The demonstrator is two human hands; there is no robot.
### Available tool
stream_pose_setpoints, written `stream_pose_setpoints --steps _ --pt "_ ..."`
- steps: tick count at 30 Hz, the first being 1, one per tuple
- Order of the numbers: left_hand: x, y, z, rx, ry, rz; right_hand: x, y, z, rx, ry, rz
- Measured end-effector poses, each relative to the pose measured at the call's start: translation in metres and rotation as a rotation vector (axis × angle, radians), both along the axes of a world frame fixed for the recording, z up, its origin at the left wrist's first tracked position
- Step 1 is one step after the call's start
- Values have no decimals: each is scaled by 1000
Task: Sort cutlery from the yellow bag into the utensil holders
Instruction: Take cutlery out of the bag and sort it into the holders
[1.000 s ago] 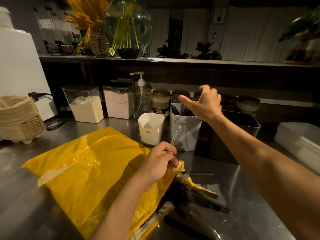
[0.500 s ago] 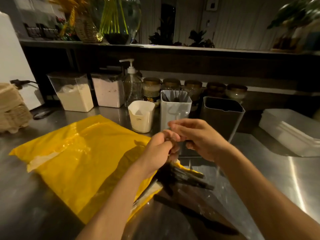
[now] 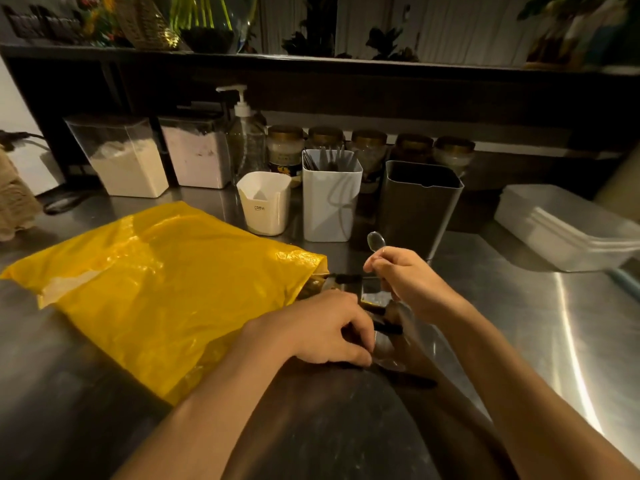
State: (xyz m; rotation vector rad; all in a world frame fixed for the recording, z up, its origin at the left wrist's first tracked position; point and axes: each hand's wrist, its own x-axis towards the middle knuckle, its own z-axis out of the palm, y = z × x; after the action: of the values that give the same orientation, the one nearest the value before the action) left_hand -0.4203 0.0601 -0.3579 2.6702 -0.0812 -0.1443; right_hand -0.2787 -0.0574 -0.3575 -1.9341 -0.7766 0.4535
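The right hand (image 3: pixel 408 282) pinched a clear spoon (image 3: pixel 376 241) upright in its grip, near the dark holder (image 3: pixel 419 209) toward the tabletop's far edge. The left hand (image 3: pixel 322 330) curled its grip round dark cutlery (image 3: pixel 388 329) at the mouth of the yellow bag (image 3: pixel 166 282).

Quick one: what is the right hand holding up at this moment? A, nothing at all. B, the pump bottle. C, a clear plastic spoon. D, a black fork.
C: the right hand pinches a clear plastic spoon, bowl upward, in front of the dark grey holder, while the left hand grips dark cutlery at the mouth of the yellow bag.
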Motion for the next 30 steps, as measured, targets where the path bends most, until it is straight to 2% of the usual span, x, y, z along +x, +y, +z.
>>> stream_pose_setpoints --steps 3,5,9,12,17,20,24,27,30 --pt "0 -2 -3 -16 -23 -12 2 -6 4 42 75 2" --pt "0 0 -5 -89 -111 71 3 -10 6 126 160 -10" --pt "2 0 -4 -528 -381 340 -7 -19 13 259 237 -44" --pt "6 -4 -1 -767 -498 476 -24 -20 21 332 229 70" --pt "9 -1 0 -856 -519 554 -39 -7 30 452 312 302" --pt "9 13 6 -828 -586 557 -29 9 38 373 214 295" --pt "10 39 8 -545 -636 714 -14 48 65 102 -40 329" --pt "4 57 10 -421 -619 861 -13 88 90 127 -197 211" --pt "-7 67 15 -221 -608 871 -4 141 106 184 -308 70"
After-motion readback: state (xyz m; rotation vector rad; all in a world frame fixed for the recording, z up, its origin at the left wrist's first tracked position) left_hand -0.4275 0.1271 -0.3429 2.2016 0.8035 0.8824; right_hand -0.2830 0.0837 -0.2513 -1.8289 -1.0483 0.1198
